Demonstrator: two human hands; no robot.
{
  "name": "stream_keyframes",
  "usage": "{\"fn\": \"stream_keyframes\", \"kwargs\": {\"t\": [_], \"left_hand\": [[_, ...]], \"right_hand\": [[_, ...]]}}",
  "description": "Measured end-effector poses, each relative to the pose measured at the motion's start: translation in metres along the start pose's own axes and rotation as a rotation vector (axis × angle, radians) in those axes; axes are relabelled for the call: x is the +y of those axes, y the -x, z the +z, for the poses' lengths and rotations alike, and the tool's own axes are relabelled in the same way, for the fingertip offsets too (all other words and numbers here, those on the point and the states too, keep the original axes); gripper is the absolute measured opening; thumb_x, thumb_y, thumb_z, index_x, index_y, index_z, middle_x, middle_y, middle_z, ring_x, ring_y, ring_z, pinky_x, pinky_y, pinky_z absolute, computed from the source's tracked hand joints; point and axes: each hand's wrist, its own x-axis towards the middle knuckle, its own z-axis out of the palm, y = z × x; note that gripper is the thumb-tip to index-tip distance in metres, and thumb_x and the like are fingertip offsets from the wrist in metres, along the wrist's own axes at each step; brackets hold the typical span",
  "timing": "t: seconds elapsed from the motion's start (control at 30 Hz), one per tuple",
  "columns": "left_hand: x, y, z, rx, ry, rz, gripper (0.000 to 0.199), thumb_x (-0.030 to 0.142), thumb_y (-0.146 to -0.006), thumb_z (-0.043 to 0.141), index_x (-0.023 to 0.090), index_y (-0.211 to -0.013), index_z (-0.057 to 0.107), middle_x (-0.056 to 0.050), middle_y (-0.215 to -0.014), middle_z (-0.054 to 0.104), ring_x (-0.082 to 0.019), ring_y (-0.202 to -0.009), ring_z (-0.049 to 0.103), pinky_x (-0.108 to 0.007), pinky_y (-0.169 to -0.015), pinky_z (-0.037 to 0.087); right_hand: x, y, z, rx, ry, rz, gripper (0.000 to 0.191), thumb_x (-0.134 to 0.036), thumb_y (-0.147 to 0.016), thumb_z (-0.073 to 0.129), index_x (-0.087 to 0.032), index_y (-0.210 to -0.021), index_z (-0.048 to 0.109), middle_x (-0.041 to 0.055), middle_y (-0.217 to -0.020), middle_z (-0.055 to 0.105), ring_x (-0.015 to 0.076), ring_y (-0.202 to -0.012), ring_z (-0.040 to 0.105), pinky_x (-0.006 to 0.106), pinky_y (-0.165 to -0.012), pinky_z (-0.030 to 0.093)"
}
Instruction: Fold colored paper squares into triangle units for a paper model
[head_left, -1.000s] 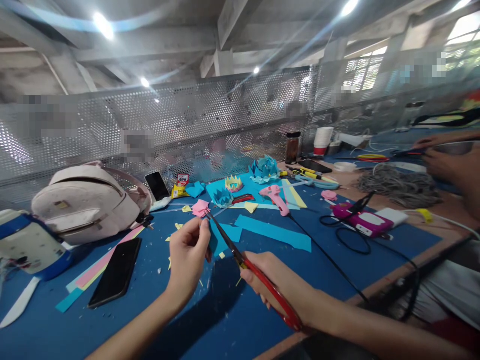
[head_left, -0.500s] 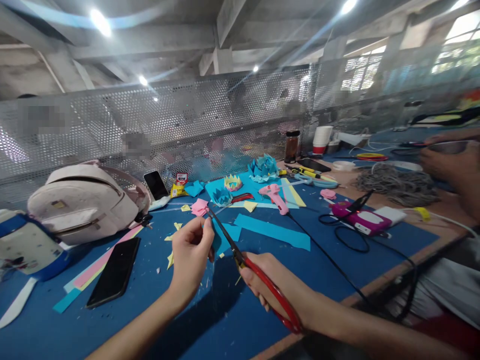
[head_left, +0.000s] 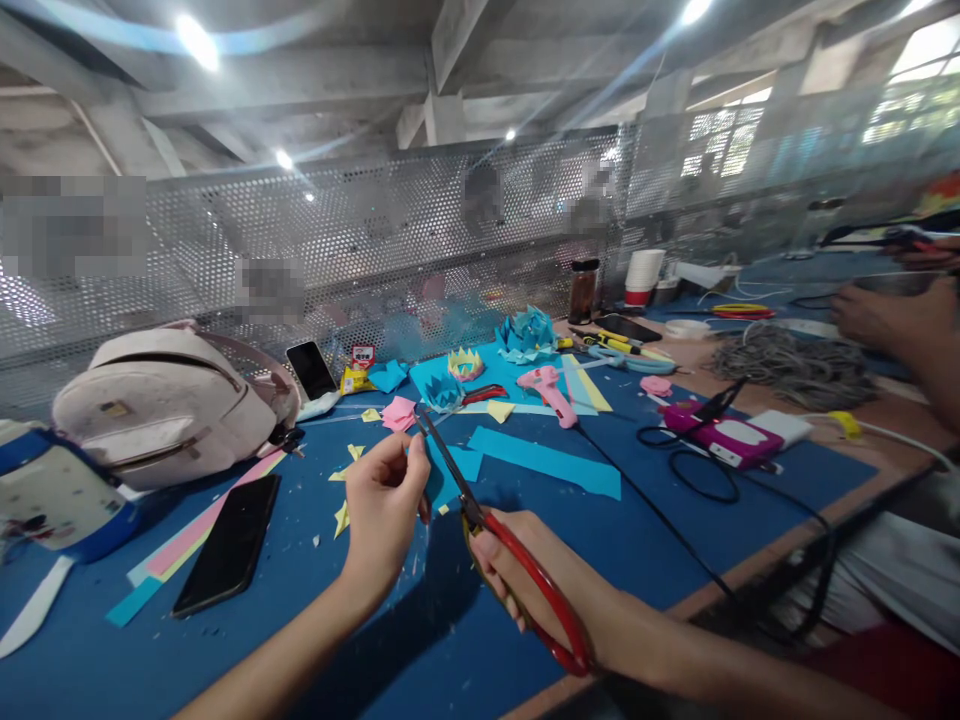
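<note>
My right hand (head_left: 536,570) is closed around the red handles of a pair of scissors (head_left: 457,470), whose blades point up and left, slightly apart. Just left of the blades, my left hand (head_left: 386,500) makes a pinch with thumb and forefinger; whatever lies between the fingertips is hidden. Beyond the fingers sits a folded pink paper piece (head_left: 400,413). A blue paper piece (head_left: 456,472) lies on the table behind the blades, with a long blue paper strip (head_left: 547,462) to its right. Small yellow scraps (head_left: 343,519) are scattered beside my left hand.
Blue paper flowers (head_left: 527,335) and a pink glue gun (head_left: 551,395) stand further back. A black phone (head_left: 229,543), paper strips and a pale backpack (head_left: 169,400) are at left. On the right are a magenta device (head_left: 724,435), grey cord (head_left: 795,365) and another person's hands (head_left: 892,320).
The scissors' blades have parted a little, and my right hand has shifted slightly left. My left hand keeps its pinch in almost the same place. The other person's hands have moved.
</note>
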Motion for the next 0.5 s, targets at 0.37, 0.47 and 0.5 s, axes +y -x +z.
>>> {"fn": "stream_keyframes", "kwargs": {"t": [0.37, 0.47, 0.5], "left_hand": [[-0.0015, -0.0002, -0.0011, -0.011, 0.002, 0.004, 0.044, 0.046, -0.090, 0.061, 0.022, -0.057, 0.044, 0.010, -0.038, 0.040, -0.008, -0.028, 0.042, -0.018, -0.032, 0.034], [-0.0024, -0.0006, -0.0002, -0.003, 0.011, 0.008, 0.045, 0.048, -0.089, 0.061, 0.022, -0.057, 0.044, 0.010, -0.038, 0.038, -0.008, -0.027, 0.040, -0.018, -0.031, 0.034], [-0.0028, -0.0008, 0.0000, 0.000, 0.015, 0.008, 0.045, 0.049, -0.089, 0.061, 0.022, -0.057, 0.043, 0.010, -0.038, 0.037, -0.008, -0.027, 0.040, -0.018, -0.031, 0.034]], "right_hand": [[-0.0076, 0.0025, 0.0013, 0.001, -0.039, 0.031, 0.058, -0.078, -0.088, 0.045, -0.021, -0.083, 0.047, -0.0051, -0.060, 0.046, 0.0081, -0.048, 0.043, 0.018, -0.041, 0.034], [-0.0032, -0.0001, 0.0048, 0.009, -0.083, 0.069, 0.058, -0.077, -0.091, 0.040, -0.021, -0.080, 0.046, -0.0047, -0.059, 0.045, 0.0084, -0.047, 0.044, 0.017, -0.041, 0.034], [-0.0015, -0.0010, 0.0061, 0.010, -0.098, 0.078, 0.058, -0.077, -0.092, 0.039, -0.021, -0.079, 0.046, -0.0047, -0.059, 0.045, 0.0085, -0.047, 0.044, 0.017, -0.041, 0.034]]}}
